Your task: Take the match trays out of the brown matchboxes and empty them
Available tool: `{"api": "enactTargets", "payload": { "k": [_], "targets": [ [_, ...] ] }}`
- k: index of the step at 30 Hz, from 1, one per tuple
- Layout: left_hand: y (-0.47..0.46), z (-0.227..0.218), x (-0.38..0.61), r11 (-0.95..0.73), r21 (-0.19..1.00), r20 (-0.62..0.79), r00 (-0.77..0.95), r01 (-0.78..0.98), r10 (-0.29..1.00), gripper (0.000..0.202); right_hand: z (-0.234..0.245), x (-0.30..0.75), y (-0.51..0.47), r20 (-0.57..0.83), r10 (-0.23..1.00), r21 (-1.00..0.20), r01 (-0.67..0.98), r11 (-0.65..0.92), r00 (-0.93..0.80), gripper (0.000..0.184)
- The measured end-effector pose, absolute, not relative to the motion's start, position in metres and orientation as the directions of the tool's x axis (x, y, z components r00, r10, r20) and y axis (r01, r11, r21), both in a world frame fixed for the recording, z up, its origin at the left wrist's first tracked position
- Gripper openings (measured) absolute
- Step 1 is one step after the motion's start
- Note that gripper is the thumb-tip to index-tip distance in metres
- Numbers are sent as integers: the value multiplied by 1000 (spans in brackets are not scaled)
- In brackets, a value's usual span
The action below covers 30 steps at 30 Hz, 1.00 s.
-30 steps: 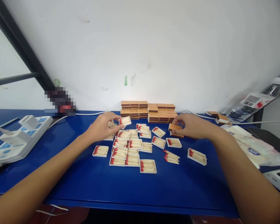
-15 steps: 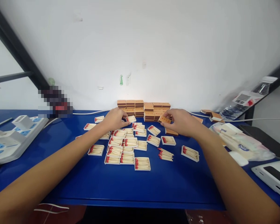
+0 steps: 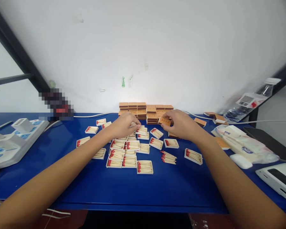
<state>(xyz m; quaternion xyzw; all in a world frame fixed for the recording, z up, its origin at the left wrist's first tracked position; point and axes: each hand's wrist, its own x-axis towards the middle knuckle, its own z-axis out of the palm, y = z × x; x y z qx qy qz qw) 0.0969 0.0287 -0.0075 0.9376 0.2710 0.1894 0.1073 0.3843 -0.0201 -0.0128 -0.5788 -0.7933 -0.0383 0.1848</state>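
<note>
My right hand (image 3: 180,124) pinches an orange matchbox sleeve (image 3: 165,121) between thumb and fingers, tilted in front of the stacked matchboxes. My left hand (image 3: 125,125) is closed on a white matchbox tray (image 3: 133,124), mostly hidden behind its fingers. Below that hand lies a cluster of open trays filled with red-headed matches, including one tray (image 3: 145,167) at the front. Close to the right hand are another filled tray (image 3: 171,143) and a loose heap of matches (image 3: 168,157). Orange matchboxes (image 3: 151,118) stand in layered rows against the wall.
At left a white power strip (image 3: 19,143) lies on the blue table (image 3: 157,194). On the right are a tissue pack (image 3: 248,146), a white device (image 3: 277,181), a leaning plastic bottle (image 3: 250,103) and several matchboxes (image 3: 200,122). A white cable runs along the wall.
My right hand has shifted slightly left with the sleeve. My left hand has come a little right and lower, and its tray is now mostly covered by the fingers.
</note>
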Motion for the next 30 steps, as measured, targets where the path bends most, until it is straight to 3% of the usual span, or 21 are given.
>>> {"api": "enactTargets", "payload": {
  "k": [4, 9, 15, 21, 25, 30],
  "targets": [
    [22, -7, 96, -778, 411, 267, 753, 476, 601, 33, -13, 381, -22, 349, 894, -165, 921, 354, -281, 31],
    [20, -12, 96, -771, 342, 360, 682, 538, 636, 29, -11, 373, -26, 373, 868, -213, 881, 423, -327, 31],
    [16, -11, 95, -746, 398, 316, 684, 534, 658, 28, -14, 372, -25, 377, 861, -215, 871, 441, -343, 31],
    [9, -15, 96, -762, 357, 373, 666, 540, 646, 26, -16, 369, -26, 415, 815, -211, 828, 519, -404, 31],
    [6, -19, 97, -777, 360, 420, 654, 517, 629, 25, -15, 361, -31, 408, 830, -300, 804, 514, -380, 35],
    [0, -21, 99, -789, 379, 491, 618, 484, 614, 44, -13, 346, -36, 406, 825, -440, 708, 553, -392, 37]
  ]
}}
